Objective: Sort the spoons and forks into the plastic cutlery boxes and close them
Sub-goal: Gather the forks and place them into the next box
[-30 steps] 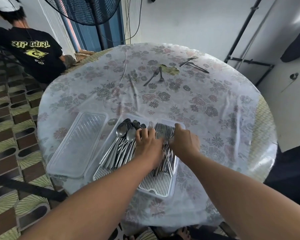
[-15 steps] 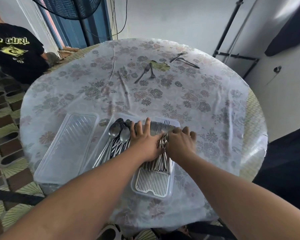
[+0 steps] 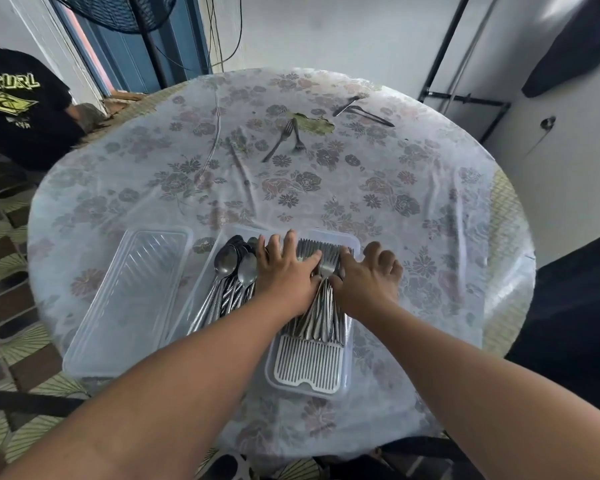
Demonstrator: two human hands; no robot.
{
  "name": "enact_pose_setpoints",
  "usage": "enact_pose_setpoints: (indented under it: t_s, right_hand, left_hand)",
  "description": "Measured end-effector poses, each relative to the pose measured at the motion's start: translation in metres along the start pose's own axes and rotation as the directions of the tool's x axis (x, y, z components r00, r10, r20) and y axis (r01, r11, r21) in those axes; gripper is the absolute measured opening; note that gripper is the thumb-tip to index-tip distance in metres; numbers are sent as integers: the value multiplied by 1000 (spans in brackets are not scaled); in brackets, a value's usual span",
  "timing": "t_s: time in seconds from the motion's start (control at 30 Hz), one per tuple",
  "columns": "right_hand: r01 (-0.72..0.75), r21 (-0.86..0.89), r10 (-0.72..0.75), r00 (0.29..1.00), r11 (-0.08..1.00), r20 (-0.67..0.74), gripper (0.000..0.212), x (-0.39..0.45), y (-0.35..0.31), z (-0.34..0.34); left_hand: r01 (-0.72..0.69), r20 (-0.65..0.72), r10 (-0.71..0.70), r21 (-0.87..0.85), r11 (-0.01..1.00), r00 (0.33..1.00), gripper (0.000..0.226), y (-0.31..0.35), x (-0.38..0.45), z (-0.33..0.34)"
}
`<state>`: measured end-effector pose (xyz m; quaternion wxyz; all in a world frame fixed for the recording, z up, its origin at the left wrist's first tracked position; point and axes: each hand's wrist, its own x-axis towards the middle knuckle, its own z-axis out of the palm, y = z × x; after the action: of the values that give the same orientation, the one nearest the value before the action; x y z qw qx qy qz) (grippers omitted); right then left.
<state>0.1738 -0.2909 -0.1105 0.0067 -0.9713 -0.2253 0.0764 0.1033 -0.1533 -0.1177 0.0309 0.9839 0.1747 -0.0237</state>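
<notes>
Both hands work over the fork box (image 3: pixel 309 370). The left hand (image 3: pixel 284 275) lies flat on the forks (image 3: pixel 321 306), its fingers (image 3: pixel 274 245) spread and pointing away from the person, the thumb stretched toward the right hand. The right hand (image 3: pixel 368 278) presses in from the other side, its fingers (image 3: pixel 378 252) bent and loosely splayed, not pinching anything that can be seen. Between the two hands the forks sit squeezed into one bundle, tines ahead of the fingertips at the far end of the box, handles running back under the palms toward the person. Judging by this, the hands are squaring the pile so it lies low and straight enough for a lid to shut over it.

Just left of the left hand, the spoons (image 3: pixel 234 271) lie in their own box (image 3: pixel 201 299), bowls at the far end. Further left rests a clear lid (image 3: pixel 132 299), open side up, waiting.

Well ahead of the fingers, two stray forks (image 3: pixel 284 140) lie on the tabletop (image 3: pixel 413 188), and two more pieces (image 3: pixel 361 110) near its far edge. These look still unsorted, so closing seems premature.
</notes>
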Motion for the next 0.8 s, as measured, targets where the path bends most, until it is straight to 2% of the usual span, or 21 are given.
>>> enact_pose_setpoints:
  t_s: [0.07, 0.2, 0.3, 0.4, 0.53, 0.67, 0.73, 0.8]
  right_hand:
    - [-17, 14, 16, 1000, 1000, 19, 67, 3, 1, 0]
    - [-21, 54, 21, 1000, 998, 2, 66, 2, 2, 4]
    - [46, 54, -44, 998, 997, -49, 63, 0, 2, 3]
    - [116, 20, -115, 993, 993, -40, 59, 3, 0, 0]
    - [112, 23, -111, 994, 993, -18, 63, 8, -4, -4]
    - [131, 101, -117, 985, 986, -129, 44, 12, -6, -9]
    - [147, 51, -140, 984, 988, -114, 39, 11, -6, -10]
    - [147, -2, -147, 988, 989, -44, 43, 7, -3, -7]
  left_hand:
    - [-23, -17, 22, -23, 999, 1000, 58, 1, 2, 1]
    - [-165, -22, 165, -6, 986, 986, 50, 1, 5, 2]
    - [-117, -53, 116, -20, 993, 992, 42, -4, 3, 1]
    - [-80, -49, 79, -20, 997, 996, 50, -7, 2, -3]
    - [-70, -34, 68, -33, 997, 997, 49, -8, 5, -9]
    - [-77, -68, 72, -70, 995, 995, 44, -6, 12, -19]
    - [-74, -32, 73, -36, 997, 997, 41, -7, 14, -22]
    - [-73, 66, 74, -22, 997, 995, 51, -8, 12, -23]
